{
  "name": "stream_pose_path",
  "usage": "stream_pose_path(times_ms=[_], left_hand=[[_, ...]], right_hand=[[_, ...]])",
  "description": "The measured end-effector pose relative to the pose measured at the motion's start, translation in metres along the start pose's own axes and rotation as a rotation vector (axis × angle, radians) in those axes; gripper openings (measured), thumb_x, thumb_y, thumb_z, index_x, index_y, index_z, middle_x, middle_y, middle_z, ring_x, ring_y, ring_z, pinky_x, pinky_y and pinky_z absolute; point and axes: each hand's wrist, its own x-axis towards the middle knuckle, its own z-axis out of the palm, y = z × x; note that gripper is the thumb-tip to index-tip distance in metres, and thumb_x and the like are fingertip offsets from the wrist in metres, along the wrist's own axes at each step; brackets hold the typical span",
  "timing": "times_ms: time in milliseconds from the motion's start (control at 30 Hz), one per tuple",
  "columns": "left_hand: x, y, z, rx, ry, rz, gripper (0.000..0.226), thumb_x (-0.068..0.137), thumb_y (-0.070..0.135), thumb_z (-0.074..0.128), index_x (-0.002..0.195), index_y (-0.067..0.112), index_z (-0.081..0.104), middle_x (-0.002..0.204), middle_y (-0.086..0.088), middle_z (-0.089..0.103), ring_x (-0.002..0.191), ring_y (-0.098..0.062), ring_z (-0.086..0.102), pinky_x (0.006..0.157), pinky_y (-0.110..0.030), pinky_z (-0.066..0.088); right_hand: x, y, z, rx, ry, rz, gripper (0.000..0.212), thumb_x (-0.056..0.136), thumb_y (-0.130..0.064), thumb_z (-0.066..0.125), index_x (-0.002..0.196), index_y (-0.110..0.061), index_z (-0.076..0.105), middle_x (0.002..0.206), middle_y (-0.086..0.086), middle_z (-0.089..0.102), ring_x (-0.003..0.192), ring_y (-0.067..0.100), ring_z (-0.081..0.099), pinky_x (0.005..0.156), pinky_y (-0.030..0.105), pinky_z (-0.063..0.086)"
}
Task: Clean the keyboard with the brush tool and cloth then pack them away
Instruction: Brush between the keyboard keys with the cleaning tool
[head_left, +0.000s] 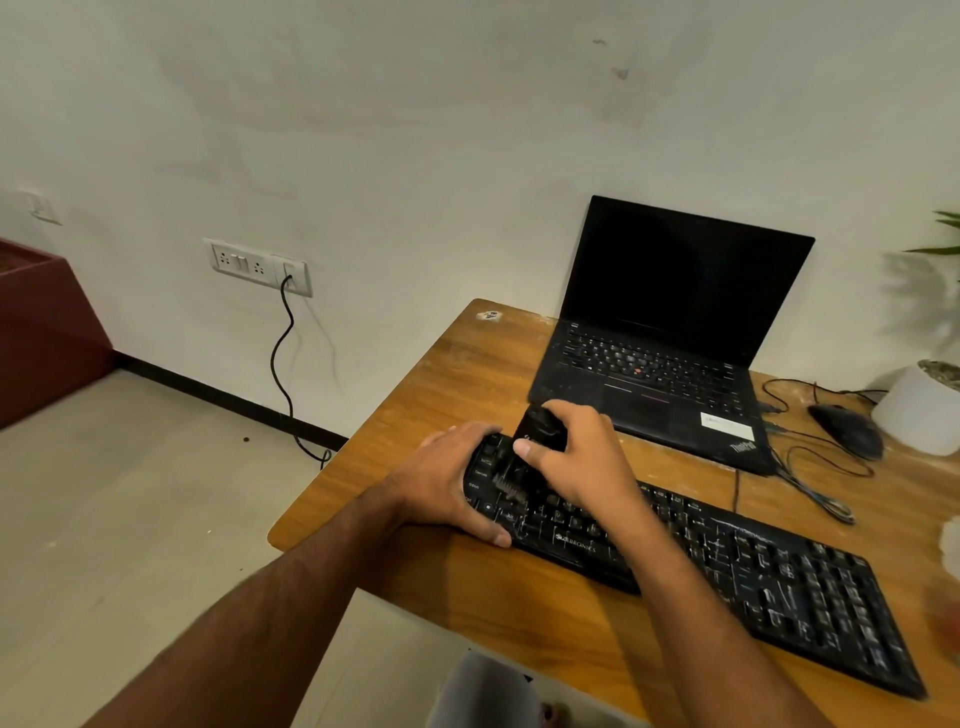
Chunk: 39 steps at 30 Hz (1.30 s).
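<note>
Leftward, open floor (130, 493) runs to the wall, where a black cable (283, 364) hangs from a socket plate (260, 266). At the bench (431, 384) the left hand (447, 483) curls its grip over the left end of the black keyboard (753, 577), near the bench's left edge. Just beside it, the right hand (582, 457) has its grip clenched round the black brush tool (535, 436), bristles down on the keys. Behind stands an open laptop (670, 332); farther right lie a mouse (847, 428), loose wires, and a white pot (919, 415).
</note>
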Motion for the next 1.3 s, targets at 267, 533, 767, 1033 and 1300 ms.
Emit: stream_pose_path(times_ms=[267, 533, 767, 1033, 1300], left_hand=[[0.001, -0.001, 0.001, 0.005, -0.001, 0.003, 0.133, 0.044, 0.082, 0.087, 0.155, 0.039, 0.029, 0.148, 0.023, 0.046, 0.138, -0.005, 0.043, 0.125, -0.048, 0.027], [0.0, 0.0, 0.001, 0.013, 0.001, 0.008, 0.127, 0.046, 0.08, 0.088, 0.152, 0.039, 0.033, 0.145, 0.024, 0.048, 0.134, -0.003, 0.046, 0.124, -0.048, 0.029], [0.001, 0.002, -0.001, 0.011, -0.003, 0.016, 0.118, 0.048, 0.075, 0.091, 0.147, 0.04, 0.037, 0.138, 0.025, 0.05, 0.129, -0.001, 0.048, 0.122, -0.048, 0.031], [-0.001, 0.006, -0.002, 0.0, 0.01, 0.031, 0.119, 0.051, 0.068, 0.094, 0.151, 0.036, 0.037, 0.143, 0.021, 0.05, 0.133, -0.003, 0.045, 0.123, -0.043, 0.027], [0.0, 0.002, -0.001, 0.013, -0.001, 0.008, 0.132, 0.045, 0.08, 0.088, 0.156, 0.037, 0.03, 0.149, 0.021, 0.046, 0.138, -0.005, 0.043, 0.124, -0.048, 0.028]], right_hand=[[0.0, -0.001, -0.007, 0.048, -0.02, 0.018, 0.012, 0.084, -0.026, 0.078, 0.086, -0.025, 0.066, 0.083, -0.005, 0.069, 0.081, 0.013, 0.067, 0.07, 0.033, 0.055], [-0.005, -0.004, -0.002, 0.08, -0.107, 0.01, 0.015, 0.084, -0.025, 0.079, 0.096, -0.024, 0.069, 0.089, -0.005, 0.071, 0.086, 0.014, 0.067, 0.075, 0.036, 0.057], [-0.007, -0.009, 0.004, -0.086, -0.18, -0.013, 0.022, 0.084, -0.031, 0.078, 0.103, -0.027, 0.068, 0.096, -0.007, 0.067, 0.09, 0.013, 0.064, 0.076, 0.033, 0.054], [-0.012, -0.009, 0.008, -0.038, -0.216, -0.028, 0.027, 0.083, -0.03, 0.079, 0.108, -0.028, 0.068, 0.1, -0.01, 0.068, 0.095, 0.012, 0.064, 0.08, 0.033, 0.054], [-0.011, -0.006, 0.001, -0.051, -0.106, -0.021, 0.017, 0.084, -0.03, 0.079, 0.094, -0.027, 0.065, 0.091, -0.007, 0.068, 0.088, 0.013, 0.064, 0.072, 0.033, 0.053]])
